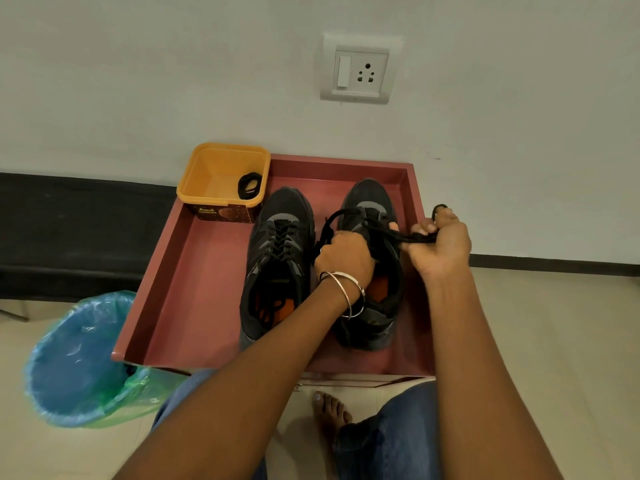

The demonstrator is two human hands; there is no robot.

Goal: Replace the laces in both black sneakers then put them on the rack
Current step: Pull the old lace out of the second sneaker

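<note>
Two black sneakers stand side by side in a maroon tray [194, 289]. The left sneaker [277, 251] is laced. Over the right sneaker [375, 209] my left hand [343, 254] grips the black lace [405, 237] near the tongue. My right hand [440, 244] holds the same lace pulled out to the right, with a loop of it around a raised finger. A coiled black lace [250, 185] lies in the yellow tub [214, 174] at the tray's back left corner.
A blue bin [69, 358] with a plastic liner stands on the floor left of the tray. The white wall behind carries a socket plate [360, 69]. My bare foot [329, 410] and jeans-clad knees are below the tray's front edge.
</note>
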